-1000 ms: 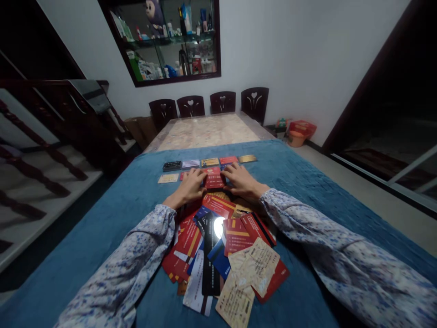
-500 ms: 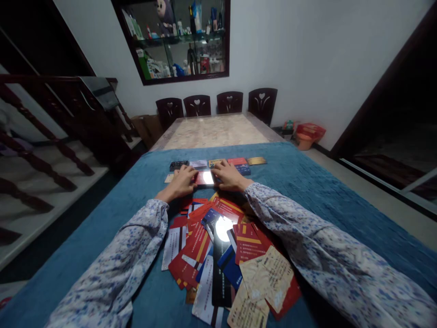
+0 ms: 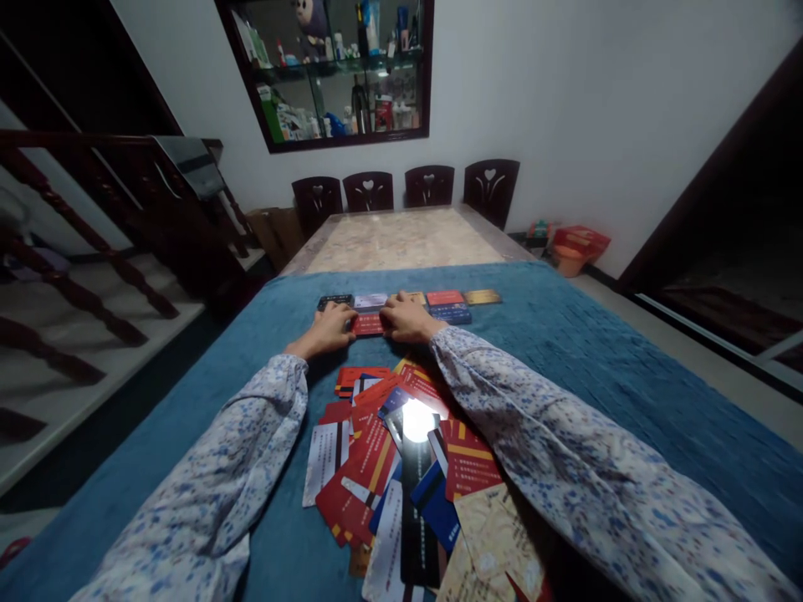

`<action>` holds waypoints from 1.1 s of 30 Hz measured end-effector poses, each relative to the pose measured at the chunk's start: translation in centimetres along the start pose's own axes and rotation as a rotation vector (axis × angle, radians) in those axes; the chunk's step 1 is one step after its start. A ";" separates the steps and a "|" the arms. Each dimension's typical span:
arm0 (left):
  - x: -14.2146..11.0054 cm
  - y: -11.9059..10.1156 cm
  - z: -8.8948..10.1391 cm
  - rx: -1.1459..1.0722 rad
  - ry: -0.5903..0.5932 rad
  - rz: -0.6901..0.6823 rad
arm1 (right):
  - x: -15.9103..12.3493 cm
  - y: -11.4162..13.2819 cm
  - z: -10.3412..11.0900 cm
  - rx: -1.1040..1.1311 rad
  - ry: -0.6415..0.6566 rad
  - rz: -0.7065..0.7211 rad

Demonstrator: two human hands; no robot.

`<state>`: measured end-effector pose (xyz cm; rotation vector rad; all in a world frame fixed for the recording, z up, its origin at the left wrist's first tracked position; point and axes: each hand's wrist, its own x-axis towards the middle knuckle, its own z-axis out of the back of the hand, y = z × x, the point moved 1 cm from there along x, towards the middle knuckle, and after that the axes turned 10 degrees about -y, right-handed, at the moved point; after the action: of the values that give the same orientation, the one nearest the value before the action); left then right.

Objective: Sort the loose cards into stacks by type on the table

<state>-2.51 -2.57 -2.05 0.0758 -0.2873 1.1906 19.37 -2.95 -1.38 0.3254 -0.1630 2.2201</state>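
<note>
A red card lies low over the blue cloth between my hands. My left hand grips its left end with curled fingers, and my right hand grips its right end. Just beyond my hands is a row of cards: a black card, a silver-white card, a yellow card partly behind my right fingers, a red-orange card and a gold card. A blue card sits right of my right hand. Closer to me, a loose pile of mixed cards spreads between my forearms.
The blue cloth covers the near part of the long table, with its stone top bare beyond. Several dark chairs stand at the far end. Wooden railings are on the left, and a red bag rests by the right wall.
The red card has shifted slightly left and its bright glare is gone. My hands have moved a little closer together. The view has turned slightly, and a beige card beside my left hand is now hidden.
</note>
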 end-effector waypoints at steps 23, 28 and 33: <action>1.8 0.1 0.4 0.039 0.187 0.042 | 1.6 -0.3 -0.3 0.025 0.121 -0.076; 1.9 0.2 0.3 0.053 0.190 0.004 | 1.4 -0.2 -0.2 0.023 0.110 -0.074; 1.9 0.1 0.4 0.054 0.180 -0.015 | 1.4 -0.2 0.0 0.023 0.108 -0.078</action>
<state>-1.99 -0.92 -1.14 0.0176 -0.0963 1.1819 18.68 -1.80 -1.02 0.2202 -0.0651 2.1581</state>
